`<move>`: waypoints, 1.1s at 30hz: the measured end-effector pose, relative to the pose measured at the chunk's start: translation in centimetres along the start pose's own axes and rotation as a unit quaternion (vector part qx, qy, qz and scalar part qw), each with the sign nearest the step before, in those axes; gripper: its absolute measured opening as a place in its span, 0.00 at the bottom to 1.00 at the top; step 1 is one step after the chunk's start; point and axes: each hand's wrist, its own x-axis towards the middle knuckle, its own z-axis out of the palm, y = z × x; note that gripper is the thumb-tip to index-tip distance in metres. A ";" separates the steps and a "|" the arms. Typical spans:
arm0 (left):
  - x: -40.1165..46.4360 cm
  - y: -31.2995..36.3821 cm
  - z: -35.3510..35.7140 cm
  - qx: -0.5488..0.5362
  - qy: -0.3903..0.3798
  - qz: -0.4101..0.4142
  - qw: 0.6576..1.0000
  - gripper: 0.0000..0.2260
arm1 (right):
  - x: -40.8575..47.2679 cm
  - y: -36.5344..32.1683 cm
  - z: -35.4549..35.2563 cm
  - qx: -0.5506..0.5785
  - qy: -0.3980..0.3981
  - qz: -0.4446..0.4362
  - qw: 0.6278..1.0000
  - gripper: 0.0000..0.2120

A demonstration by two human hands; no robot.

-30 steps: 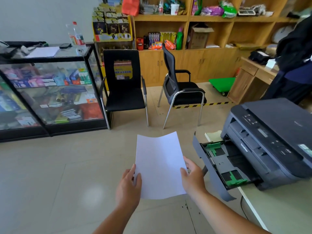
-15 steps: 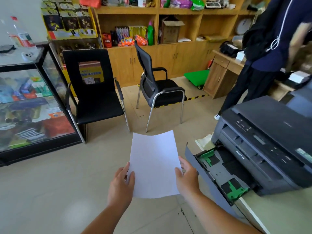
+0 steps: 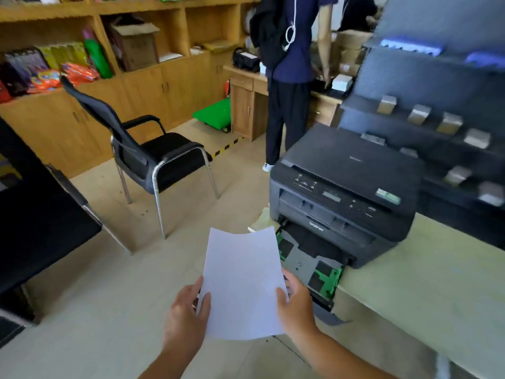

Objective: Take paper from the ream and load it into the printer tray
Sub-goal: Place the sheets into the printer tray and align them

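Between your two hands, the paper [image 3: 241,283] is pinched at its lower side edges: your left hand [image 3: 185,314] has its thumb curled over the left edge with the fingers hidden behind the sheet, and your right hand [image 3: 293,307] clamps the right edge the same way, thumb on top. Both grips are closed on the paper, which stands nearly upright and sags a little along its top edge.

Just beyond your right fingertips, the printer tray [image 3: 306,262] is pulled out of the printer [image 3: 344,192], its grey floor and green guides [image 3: 328,280] showing. No sheets are visible in it, though the paper covers its near-left part. The ream is not in view.

So the picking-up looks done, and the tray is already open. What is left, as I judge it: tip the paper flat, carry it to the right of your fingers over the tray, seat it between the guides, then push the tray home.
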 end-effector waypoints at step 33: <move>8.8 5.1 9.3 0.003 -0.280 0.166 0.946 0.18 | -0.5 3.9 -3.7 0.110 0.285 0.187 0.934 0.20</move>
